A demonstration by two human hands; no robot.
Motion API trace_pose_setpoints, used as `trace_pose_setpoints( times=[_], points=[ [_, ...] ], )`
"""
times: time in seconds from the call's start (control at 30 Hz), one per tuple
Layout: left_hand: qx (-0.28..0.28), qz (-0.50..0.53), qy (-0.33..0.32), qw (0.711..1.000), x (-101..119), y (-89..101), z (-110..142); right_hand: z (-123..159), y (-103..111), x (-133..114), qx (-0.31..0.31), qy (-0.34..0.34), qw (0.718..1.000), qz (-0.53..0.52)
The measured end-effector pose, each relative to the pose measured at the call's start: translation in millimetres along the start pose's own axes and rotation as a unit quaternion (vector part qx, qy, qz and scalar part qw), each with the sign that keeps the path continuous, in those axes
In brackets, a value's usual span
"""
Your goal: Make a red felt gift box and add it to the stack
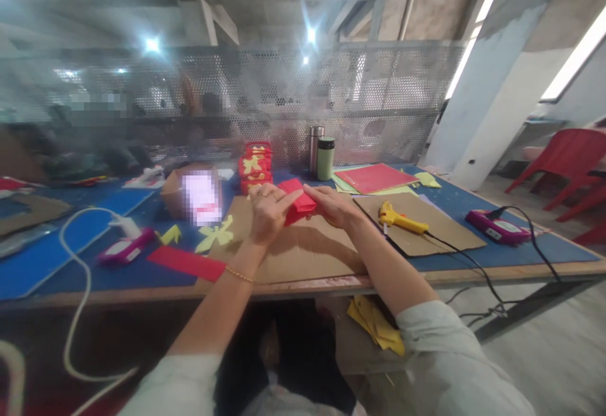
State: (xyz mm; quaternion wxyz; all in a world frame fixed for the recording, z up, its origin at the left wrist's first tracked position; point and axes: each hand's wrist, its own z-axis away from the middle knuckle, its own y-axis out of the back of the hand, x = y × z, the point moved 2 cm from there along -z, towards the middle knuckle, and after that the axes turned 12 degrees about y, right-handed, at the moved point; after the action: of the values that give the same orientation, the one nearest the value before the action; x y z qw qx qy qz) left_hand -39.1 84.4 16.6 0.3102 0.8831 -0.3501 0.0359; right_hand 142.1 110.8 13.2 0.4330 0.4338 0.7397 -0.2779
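Between both hands, above a sheet of brown cardboard (293, 252), is a folded red paper piece (297, 200) shaped like a small box. My left hand (269, 211) is closed on its left side, with the fingers over the top. From the right, my right hand (334, 204) grips the other end; its lower fingers are partly hidden. A yellow paper bow shape (215, 234) and a flat red paper strip (187, 262) lie left of my left hand. Behind the hands stand stacked red boxes (255, 166) with yellow bow shapes on them.
A yellow hot glue gun (402, 219) rests on another cardboard sheet (449, 230) at right. Purple power strips (499, 226) sit on both sides, with cords over the table edge. A green bottle (326, 160), a steel flask (314, 151) and red paper sheets (376, 178) are at the back.
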Motion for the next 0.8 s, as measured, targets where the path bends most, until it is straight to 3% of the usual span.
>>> trace_pose_setpoints(
  times=[0.23, 0.47, 0.53, 0.63, 0.73, 0.8],
  points=[
    [-0.036, 0.050, 0.045, 0.997, 0, -6.8, -5, -7, 12, 9, 0.064, 0.007, 0.998, -0.018],
    [0.070, 0.117, 0.153, 0.979, -9, -1.8, -7, -10, 16, 13, 0.116, 0.020, 0.993, 0.006],
    [0.070, 0.182, 0.236, 0.952, -17, -5.8, -8, -10, 16, 15, 0.124, 0.021, 0.992, 0.012],
    [-0.010, 0.341, 0.365, 0.866, -24, -18.2, -8, -10, 16, 18, 0.143, 0.031, 0.989, 0.010],
    [-0.096, 0.468, 0.402, 0.781, -18, -27.5, -5, -11, 15, 20, 0.161, 0.040, 0.986, -0.010],
    [-0.130, 0.499, 0.400, 0.758, -12, -29.9, -2, -11, 13, 21, 0.166, 0.040, 0.985, -0.029]
  ],
)
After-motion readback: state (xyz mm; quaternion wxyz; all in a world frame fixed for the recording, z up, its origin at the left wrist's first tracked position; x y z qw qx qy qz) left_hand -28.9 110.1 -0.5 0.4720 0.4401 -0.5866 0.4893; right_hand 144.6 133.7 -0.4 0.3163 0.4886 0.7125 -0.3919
